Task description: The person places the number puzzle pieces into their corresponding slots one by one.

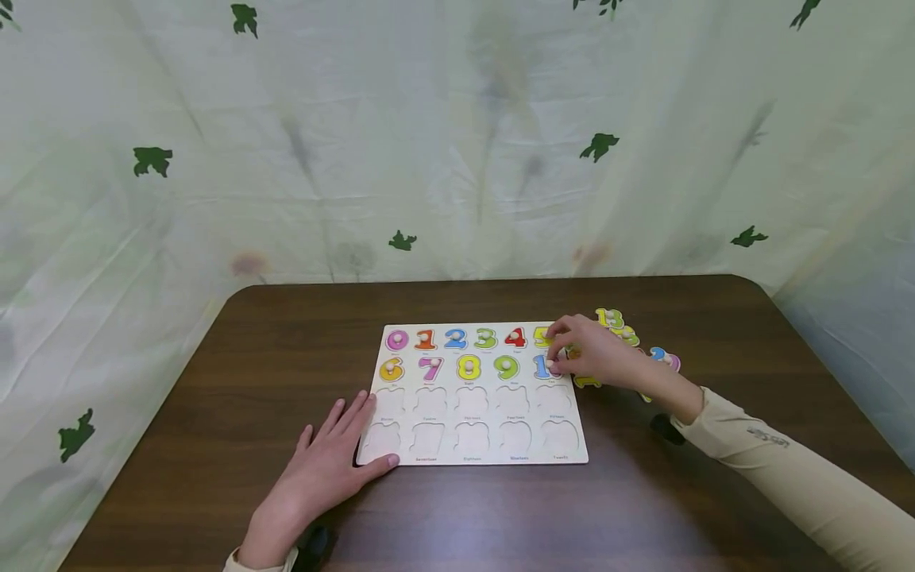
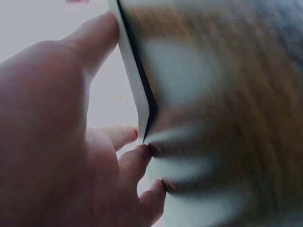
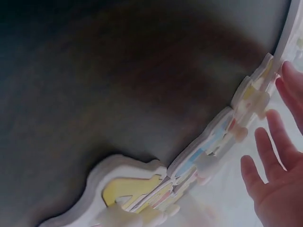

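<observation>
The blue 10 (image 1: 539, 366) lay in row two of the number board (image 1: 450, 457), likely best pressed level, the right hand (image 1: 596, 349) bending fingers at its knob (image 1: 549, 363), grip unclear, the left hand (image 1: 330, 457), fingers spread, bracing the edge.

The white rectangular number board (image 1: 493, 410) lay on the dark brown wood-grain table (image 1: 286, 342), between both hands. The left hand (image 1: 330, 461) rested at its near-left corner, thumb on the near edge. The right hand (image 1: 599, 351) was over the far-right corner, fingertips at the blue number 10 piece (image 1: 539, 366). Left of the right hand, numbers 0 to 4 occupied the far row and 6 to 9 the second; two rows of recesses lay nearer. Multicoloured loose number pieces (image 1: 610, 318) lay beyond and beneath the right hand and forearm. A pale leaf-patterned fabric curtain (image 1: 429, 159) hung behind the table, beyond both hands.
</observation>
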Demonstrator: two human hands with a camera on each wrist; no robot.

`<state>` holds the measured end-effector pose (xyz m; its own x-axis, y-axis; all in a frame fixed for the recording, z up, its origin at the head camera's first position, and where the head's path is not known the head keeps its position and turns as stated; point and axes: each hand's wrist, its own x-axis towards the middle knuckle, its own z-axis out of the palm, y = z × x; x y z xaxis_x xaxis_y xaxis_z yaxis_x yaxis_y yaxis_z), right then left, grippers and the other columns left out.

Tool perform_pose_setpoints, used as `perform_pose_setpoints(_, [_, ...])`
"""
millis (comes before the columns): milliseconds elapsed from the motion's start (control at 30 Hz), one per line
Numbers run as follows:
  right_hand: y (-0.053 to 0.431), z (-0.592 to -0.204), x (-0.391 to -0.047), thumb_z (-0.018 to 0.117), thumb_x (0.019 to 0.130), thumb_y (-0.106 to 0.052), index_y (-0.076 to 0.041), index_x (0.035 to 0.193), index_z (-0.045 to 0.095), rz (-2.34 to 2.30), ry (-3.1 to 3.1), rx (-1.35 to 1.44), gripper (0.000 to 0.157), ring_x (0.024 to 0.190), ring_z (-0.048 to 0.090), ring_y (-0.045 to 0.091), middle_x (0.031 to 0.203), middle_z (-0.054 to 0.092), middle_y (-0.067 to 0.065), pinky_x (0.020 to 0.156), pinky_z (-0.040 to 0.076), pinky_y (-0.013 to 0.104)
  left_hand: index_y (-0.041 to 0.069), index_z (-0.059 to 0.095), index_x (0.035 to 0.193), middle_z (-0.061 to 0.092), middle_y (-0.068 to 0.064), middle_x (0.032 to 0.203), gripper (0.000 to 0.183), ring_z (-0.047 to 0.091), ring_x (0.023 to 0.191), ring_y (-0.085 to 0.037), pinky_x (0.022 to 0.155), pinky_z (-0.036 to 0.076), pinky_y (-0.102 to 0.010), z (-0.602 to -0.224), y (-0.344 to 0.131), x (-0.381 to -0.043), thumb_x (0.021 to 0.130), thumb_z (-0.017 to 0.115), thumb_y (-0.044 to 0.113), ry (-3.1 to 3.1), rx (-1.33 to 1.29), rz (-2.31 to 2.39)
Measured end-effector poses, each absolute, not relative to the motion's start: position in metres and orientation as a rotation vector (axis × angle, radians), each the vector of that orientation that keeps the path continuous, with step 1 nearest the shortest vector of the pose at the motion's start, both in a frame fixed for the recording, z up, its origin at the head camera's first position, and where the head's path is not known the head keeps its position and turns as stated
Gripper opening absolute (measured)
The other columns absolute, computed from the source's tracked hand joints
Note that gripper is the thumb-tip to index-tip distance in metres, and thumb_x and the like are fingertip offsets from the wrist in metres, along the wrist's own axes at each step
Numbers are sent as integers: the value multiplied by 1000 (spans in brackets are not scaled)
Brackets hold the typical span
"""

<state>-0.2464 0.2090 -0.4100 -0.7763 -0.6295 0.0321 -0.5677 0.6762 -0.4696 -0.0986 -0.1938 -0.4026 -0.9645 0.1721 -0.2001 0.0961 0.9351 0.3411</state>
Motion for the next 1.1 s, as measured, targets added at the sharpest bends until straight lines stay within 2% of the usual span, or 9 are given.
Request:
perform_pose_setpoints(267, [214, -405, -247, 82, 82, -20, -20, 90, 76, -712, 2766, -1023, 10, 111, 49, 29, 123, 59, 8, 90, 43, 44, 14, 26, 157, 23, -10, 161, 99, 17, 146, -41, 104, 14, -74, -404, -193, -100, 83, 59, 71, 2871, 204, 480])
perform_pose_setpoints(600, [244, -374, -244, 79, 84, -13, -13, 100, 76, -803, 2833, -896, 16, 118, 48, 31, 128, 57, 9, 92, 45, 51, 13, 24, 158, 22, -10, 162, 102, 14, 146, -41, 104, 13, -74, -403, -194, -100, 82, 56, 74, 2849, 194, 484])
perform_pose_setpoints(900, [273, -356, -234, 79, 84, -13, -15, 100, 75, -807, 2941, -901, 16, 113, 53, 29, 125, 59, 8, 83, 48, 46, 13, 24, 157, 21, -11, 162, 102, 14, 146, -41, 104, 13, -74, -402, -193, -100, 83, 56, 74, 2841, 198, 489])
perform_pose_setpoints(1100, [291, -348, -223, 78, 86, -13, -18, 100, 74, -819, 2995, -888, 16, 114, 54, 27, 126, 59, 4, 83, 48, 47, 12, 26, 157, 22, -11, 161, 101, 16, 146, -41, 104, 14, -74, -402, -193, -99, 83, 57, 73, 2858, 207, 488])
